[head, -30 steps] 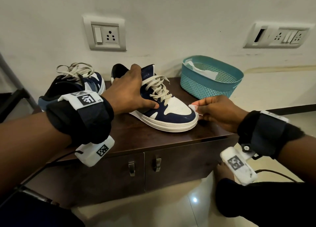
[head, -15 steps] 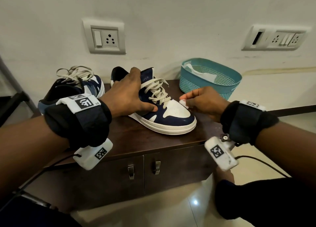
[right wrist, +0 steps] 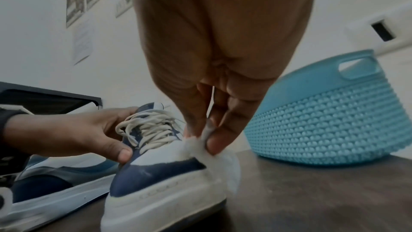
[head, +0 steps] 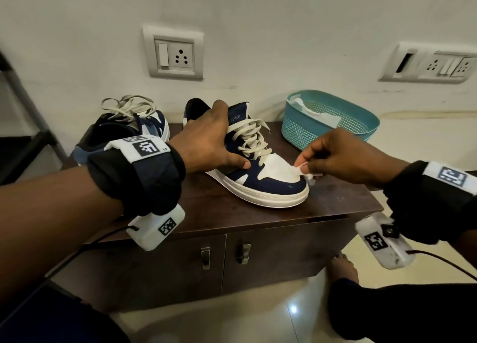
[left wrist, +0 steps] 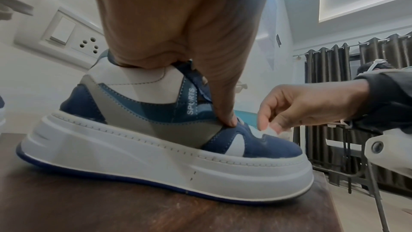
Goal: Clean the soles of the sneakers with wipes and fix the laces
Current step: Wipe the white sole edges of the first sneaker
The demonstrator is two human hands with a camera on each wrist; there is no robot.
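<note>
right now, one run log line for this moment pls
left hand: grips near sneaker | right hand: pinches wipe on toe | second sneaker: untouched | basket: behind

Front edge: a bare strip of the dark brown wooden cabinet top [head: 258, 218] runs along the lower centre of the head view.
Centre: the navy-and-white sneaker with cream laces [head: 260, 177] fills the middle.
Left: a second blue-and-white sneaker [head: 124, 136] blocks the upper left.
Right rear: the teal perforated plastic basket [head: 325, 128] stands near the white wall [head: 258, 33]; a bare gap lies between basket and sneaker toe.
</note>
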